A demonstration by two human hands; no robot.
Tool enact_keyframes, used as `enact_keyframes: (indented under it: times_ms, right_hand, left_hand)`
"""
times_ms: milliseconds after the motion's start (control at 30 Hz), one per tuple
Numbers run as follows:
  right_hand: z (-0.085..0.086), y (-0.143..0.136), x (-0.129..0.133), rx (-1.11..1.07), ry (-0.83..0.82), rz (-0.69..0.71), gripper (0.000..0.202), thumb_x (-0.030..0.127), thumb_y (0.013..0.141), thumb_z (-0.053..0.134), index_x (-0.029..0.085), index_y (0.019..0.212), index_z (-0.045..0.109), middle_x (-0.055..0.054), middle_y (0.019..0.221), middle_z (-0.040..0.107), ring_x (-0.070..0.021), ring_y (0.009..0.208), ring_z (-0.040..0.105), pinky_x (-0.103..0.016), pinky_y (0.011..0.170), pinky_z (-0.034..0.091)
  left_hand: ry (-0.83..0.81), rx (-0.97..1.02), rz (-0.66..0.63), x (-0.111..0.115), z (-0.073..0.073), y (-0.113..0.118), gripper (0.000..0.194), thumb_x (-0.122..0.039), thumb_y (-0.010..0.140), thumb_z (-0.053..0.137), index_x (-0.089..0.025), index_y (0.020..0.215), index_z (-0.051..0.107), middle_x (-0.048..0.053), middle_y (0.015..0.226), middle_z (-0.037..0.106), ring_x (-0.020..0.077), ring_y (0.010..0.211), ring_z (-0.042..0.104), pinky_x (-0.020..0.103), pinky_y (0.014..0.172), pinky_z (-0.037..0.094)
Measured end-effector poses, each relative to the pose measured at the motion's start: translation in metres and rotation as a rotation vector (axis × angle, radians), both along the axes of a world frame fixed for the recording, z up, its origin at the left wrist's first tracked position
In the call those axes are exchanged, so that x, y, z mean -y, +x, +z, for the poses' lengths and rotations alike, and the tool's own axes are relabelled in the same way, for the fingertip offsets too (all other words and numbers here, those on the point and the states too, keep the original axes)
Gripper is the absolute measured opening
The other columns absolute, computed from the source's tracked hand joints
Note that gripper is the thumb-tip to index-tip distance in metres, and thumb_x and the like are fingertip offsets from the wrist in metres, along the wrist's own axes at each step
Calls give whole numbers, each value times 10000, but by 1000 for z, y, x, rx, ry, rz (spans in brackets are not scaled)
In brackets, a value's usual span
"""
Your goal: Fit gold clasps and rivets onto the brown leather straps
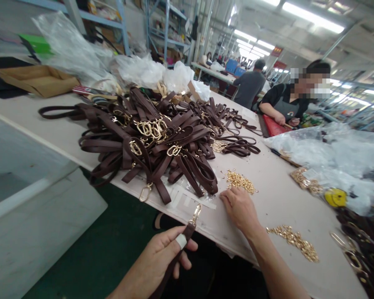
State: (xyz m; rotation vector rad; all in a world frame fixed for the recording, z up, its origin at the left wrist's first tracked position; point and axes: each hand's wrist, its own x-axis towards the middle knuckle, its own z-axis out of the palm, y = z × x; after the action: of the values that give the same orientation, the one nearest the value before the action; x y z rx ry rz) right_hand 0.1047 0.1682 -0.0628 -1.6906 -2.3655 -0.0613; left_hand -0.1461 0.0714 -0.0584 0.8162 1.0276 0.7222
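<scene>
My left hand [171, 249] is closed around a dark brown leather strap [189, 231], just past the table's front edge. A gold snap hook [196, 213] stands up from the strap's end, and a white wrap covers part of my thumb. On the tabletop, my right hand [238, 206] rests beside a small pile of gold rivets [239, 180]. Its fingers are drawn together; whatever lies between the fingertips is hidden. To the left spreads a large heap of brown straps [187, 137] with gold hooks and rings. A second group of small gold pieces [294, 241] lies right of my forearm.
Clear plastic bags [345, 153] and a yellow round item [335, 197] lie on the right. More dark straps with gold rings [358, 249] sit at the right edge. A cardboard tray [37, 81] is at the back left. Across the table, a person handles a red item [276, 126].
</scene>
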Motion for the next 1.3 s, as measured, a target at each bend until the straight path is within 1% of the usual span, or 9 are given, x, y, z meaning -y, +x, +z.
enact_keyframes:
  times_ms: [167, 367, 567, 667, 767, 900, 1000, 1100, 1300]
  right_hand:
    - [6, 8, 13, -54, -43, 61, 203, 256, 970, 526, 230, 855, 692, -42, 863, 699, -208, 843, 612, -334, 787, 432]
    - [4, 31, 15, -154, 21, -54, 214, 283, 969, 487, 232, 944, 694, -57, 933, 728, -228, 885, 652, -357, 786, 471]
    - [6, 15, 12, -156, 0, -8, 157, 256, 949, 545, 237, 945, 701, -37, 904, 719, -223, 887, 632, -350, 809, 452]
    - [4, 5, 16, -69, -12, 29, 179, 249, 966, 531, 239, 996, 707, -52, 957, 723, -235, 937, 620, -366, 856, 430]
    - [0, -2, 16, 33, -12, -21, 204, 251, 974, 522, 220, 1067, 701, -77, 980, 732, -254, 956, 626, -384, 871, 418]
    - [-1, -11, 9, 37, -40, -90, 194, 255, 962, 526, 229, 964, 719, -68, 920, 749, -245, 897, 658, -359, 806, 430]
    - [4, -16, 0, 41, -81, -153, 209, 299, 942, 545, 249, 861, 731, -56, 808, 754, -235, 769, 681, -329, 667, 422]
    - [8, -18, -8, 60, -108, -226, 212, 343, 916, 572, 248, 810, 730, -66, 715, 740, -236, 651, 670, -317, 562, 366]
    - [10, -17, -11, 78, -124, -263, 200, 317, 900, 572, 251, 844, 751, -78, 734, 749, -233, 667, 682, -305, 558, 364]
  left_hand:
    - [16, 22, 18, -1, 1, -4, 327, -428, 905, 592, -131, 986, 703, 107, 950, 730, 109, 580, 575, 205, 498, 409]
    - [5, 17, 31, 3, 1, -6, 363, -460, 873, 618, -130, 995, 710, 109, 939, 730, 117, 581, 582, 214, 498, 422]
    - [-6, 7, 28, 1, 4, -1, 324, -431, 883, 609, -135, 980, 701, 105, 954, 732, 108, 569, 578, 211, 498, 419]
    - [-4, 13, 32, -1, 3, 1, 321, -424, 881, 607, -133, 983, 696, 104, 942, 730, 109, 567, 578, 211, 499, 423]
    - [-14, 36, 30, -3, 0, 2, 333, -430, 878, 615, -137, 1014, 696, 103, 943, 726, 122, 602, 597, 212, 500, 425]
    - [-18, 61, 6, -6, 0, 4, 328, -409, 901, 593, -144, 1065, 695, 104, 979, 720, 126, 647, 608, 208, 514, 432]
    - [-2, 48, -6, -7, 6, 5, 307, -362, 899, 588, -145, 1089, 693, 102, 997, 720, 126, 667, 609, 200, 516, 429]
    - [-4, 30, -9, -8, 9, 5, 271, -308, 883, 590, -145, 1068, 702, 92, 978, 722, 110, 635, 587, 197, 517, 422]
    - [5, 42, 11, -2, 3, 1, 283, -354, 898, 591, -151, 1066, 697, 100, 993, 718, 130, 673, 600, 204, 513, 422]
